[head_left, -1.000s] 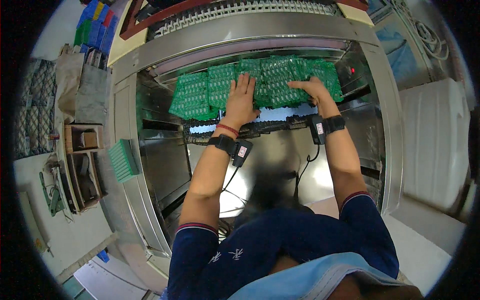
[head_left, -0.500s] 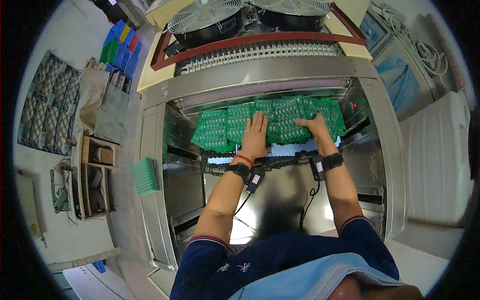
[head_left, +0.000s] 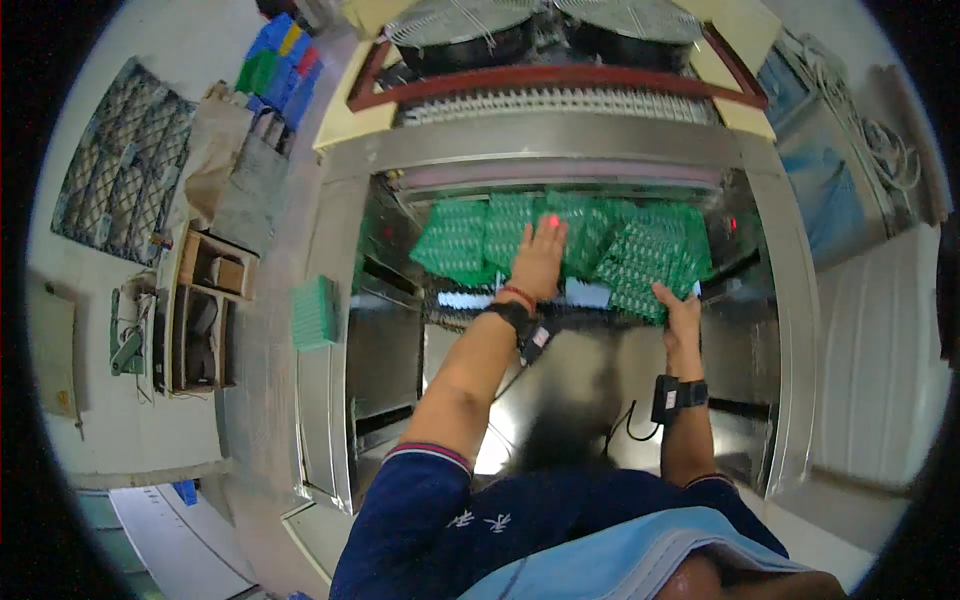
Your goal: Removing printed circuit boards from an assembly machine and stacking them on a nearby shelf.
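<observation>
Several green circuit board panels (head_left: 450, 240) lie overlapping in a row across the machine's mouth. My left hand (head_left: 540, 258) rests on the middle panels, its fingers stretched out; a small red light spot falls on its fingertips. My right hand (head_left: 684, 318) grips the near right corner of one circuit board panel (head_left: 643, 268), thumb on top and the other fingers hidden below. That panel is tilted, its near edge sticking out toward me over the others. Both wrists wear black straps with small boxes and cables.
A steel frame (head_left: 560, 152) surrounds the opening, with a dark chain conveyor (head_left: 450, 312) under the panels. Two round fans (head_left: 460, 25) and a roller row (head_left: 560, 105) stand beyond. On the left ledge sits a green slotted rack (head_left: 314, 313). A white tank (head_left: 870, 350) stands right.
My right hand has moved right and nearer to me, pulling one panel out of the row at an angle. My left hand stays on the panels. The view has shifted slightly.
</observation>
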The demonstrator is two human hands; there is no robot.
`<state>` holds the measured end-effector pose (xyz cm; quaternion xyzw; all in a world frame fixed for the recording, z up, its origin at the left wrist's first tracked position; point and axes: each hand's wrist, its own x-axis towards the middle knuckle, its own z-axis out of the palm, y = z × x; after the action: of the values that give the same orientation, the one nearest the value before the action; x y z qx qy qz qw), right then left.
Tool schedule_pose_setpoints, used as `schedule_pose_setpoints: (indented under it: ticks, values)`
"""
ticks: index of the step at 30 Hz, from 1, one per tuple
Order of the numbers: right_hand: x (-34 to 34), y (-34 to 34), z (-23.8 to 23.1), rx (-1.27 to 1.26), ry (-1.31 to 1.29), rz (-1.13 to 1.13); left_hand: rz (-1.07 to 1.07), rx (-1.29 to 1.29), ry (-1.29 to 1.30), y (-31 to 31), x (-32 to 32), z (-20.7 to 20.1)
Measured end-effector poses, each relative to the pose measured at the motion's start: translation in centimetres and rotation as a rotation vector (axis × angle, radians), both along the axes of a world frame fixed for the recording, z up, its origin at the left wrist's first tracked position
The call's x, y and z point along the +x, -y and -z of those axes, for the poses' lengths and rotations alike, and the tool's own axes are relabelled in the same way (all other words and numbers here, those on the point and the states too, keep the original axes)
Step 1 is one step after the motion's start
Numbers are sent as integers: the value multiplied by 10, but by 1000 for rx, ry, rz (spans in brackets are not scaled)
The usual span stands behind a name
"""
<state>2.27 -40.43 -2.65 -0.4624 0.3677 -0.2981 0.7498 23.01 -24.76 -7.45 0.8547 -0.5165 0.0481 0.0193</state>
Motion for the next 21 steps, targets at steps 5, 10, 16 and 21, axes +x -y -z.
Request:
schedule_pose_setpoints:
  ticks: [5, 10, 16, 21]
  values:
    - [-79, 6, -17, -625, -462, -258, 18, 50, -87, -5, -1, -11]
    - [-107, -25, 26, -1002, -1164, -649, 22, -66, -245, -4, -3, -27]
    - [-119, -50, 108, -1400, -1022, -676, 92, -345, -406, -35, -49, -35]
    - [-102, -66, 115, -1397, -1242, -819, -17, -388, -574, -79, -96, 4]
